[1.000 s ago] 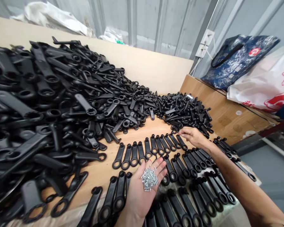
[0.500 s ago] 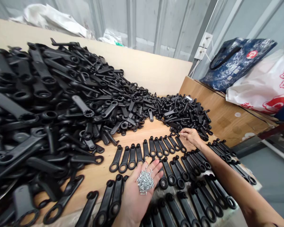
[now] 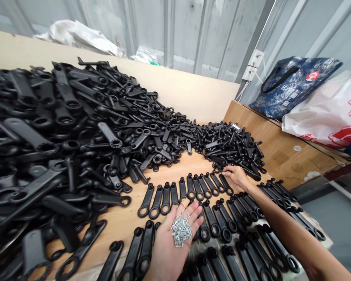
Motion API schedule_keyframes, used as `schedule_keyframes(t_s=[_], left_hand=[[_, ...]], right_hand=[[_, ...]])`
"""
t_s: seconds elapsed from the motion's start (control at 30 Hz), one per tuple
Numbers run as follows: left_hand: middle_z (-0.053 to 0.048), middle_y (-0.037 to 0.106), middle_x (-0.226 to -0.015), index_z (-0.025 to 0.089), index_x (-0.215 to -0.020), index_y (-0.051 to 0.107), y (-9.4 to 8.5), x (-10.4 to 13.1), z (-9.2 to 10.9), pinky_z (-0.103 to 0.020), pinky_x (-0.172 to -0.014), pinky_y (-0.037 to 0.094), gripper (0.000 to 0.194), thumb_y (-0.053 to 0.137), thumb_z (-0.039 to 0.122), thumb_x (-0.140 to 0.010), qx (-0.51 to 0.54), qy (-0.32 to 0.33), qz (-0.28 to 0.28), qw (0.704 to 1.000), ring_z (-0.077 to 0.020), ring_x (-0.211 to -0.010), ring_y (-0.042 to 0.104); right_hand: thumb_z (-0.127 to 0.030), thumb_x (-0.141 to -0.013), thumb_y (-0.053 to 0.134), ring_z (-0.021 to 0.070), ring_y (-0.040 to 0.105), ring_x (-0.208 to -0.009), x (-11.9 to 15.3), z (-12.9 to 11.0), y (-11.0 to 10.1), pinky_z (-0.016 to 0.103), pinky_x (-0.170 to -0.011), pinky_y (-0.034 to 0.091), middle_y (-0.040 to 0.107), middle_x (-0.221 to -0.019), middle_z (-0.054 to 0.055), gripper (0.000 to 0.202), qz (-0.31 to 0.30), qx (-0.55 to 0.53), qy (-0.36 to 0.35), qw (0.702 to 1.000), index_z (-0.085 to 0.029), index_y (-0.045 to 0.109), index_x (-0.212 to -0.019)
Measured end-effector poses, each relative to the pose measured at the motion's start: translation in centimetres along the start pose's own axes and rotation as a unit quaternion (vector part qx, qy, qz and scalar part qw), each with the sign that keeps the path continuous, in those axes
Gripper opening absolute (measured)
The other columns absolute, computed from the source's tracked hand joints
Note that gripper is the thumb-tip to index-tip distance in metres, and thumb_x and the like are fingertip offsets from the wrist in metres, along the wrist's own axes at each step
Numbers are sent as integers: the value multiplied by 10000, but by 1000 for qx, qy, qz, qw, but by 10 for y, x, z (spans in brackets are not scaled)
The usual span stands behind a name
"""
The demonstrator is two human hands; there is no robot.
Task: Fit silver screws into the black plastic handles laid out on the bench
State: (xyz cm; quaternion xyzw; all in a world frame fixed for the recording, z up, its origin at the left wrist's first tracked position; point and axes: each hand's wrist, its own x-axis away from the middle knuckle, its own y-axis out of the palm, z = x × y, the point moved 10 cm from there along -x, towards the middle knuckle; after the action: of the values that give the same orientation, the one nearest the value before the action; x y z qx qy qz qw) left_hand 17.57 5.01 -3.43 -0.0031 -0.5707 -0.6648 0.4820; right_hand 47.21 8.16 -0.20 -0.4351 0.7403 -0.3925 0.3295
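My left hand [image 3: 174, 244] lies palm up at the bottom centre, fingers spread a little, holding a heap of small silvery screws [image 3: 181, 231]. Farther off, my right hand [image 3: 235, 176] is pinched at the right end of the back row of black ring-ended arms [image 3: 190, 187]; its fingertips are close to a head of one of these arms, and what they grip is too small to make out. More black arms [image 3: 212, 222] lie in rows beside and beyond my left hand, ring ends towards me.
A large pile of loose black arms [image 3: 87, 113] covers the left, and a smaller pile [image 3: 236, 146] sits at the back right. Beyond are a wooden panel [image 3: 280, 144], a blue bag [image 3: 295, 84], a white bag [image 3: 324, 111] and power sockets [image 3: 253, 64].
The whole view has shifted slightly, so the piles and rows appear a little lower and farther right. Both hands keep nearly the same places over the rows, with the screws still in my left palm.
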Motion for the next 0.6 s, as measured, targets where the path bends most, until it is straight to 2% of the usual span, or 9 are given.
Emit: schedule_keyframes(t_s=[0.17,0.27,0.33,0.43,0.6], left_hand=[[-262,561,-1087,12,-1097,434,1,2,3,-452,-853,463,398,375,305,-834,-1,4,17,1000,-307,-976,561],[-258,567,-1080,19,-1106,427,1,1,6,-451,-852,461,399,388,303,-828,2,5,23,1000,-304,-969,566],[-253,569,-1079,25,-1106,427,1,1,8,-451,-852,460,391,387,299,-829,5,6,21,1000,-302,-969,566],[-252,571,-1075,23,-1098,433,0,2,9,-449,-849,462,386,385,297,-830,10,6,19,1000,-300,-969,567],[-266,562,-1079,11,-1070,440,1,3,8,-450,-843,464,371,425,278,-812,12,10,16,1000,-310,-968,564]], right_hand=[[-275,-773,460,187,526,-861,-8,-40,-27,253,-715,362,636,-888,26,195,27,117,-40,992,-236,645,-821],[-249,-804,417,209,480,-970,-24,-58,-31,275,-758,354,618,-977,58,226,-4,245,-36,969,-234,633,-868],[-250,-769,467,235,499,-952,-36,-55,-31,300,-744,364,627,-928,89,186,-28,274,1,961,-213,637,-834],[-268,-665,588,273,554,-849,-48,-41,-29,331,-681,386,636,-811,126,144,-40,257,65,963,-174,643,-760],[-279,-604,627,236,580,-784,-51,-16,-27,295,-625,396,635,-777,84,158,-20,169,128,977,-187,639,-732]])
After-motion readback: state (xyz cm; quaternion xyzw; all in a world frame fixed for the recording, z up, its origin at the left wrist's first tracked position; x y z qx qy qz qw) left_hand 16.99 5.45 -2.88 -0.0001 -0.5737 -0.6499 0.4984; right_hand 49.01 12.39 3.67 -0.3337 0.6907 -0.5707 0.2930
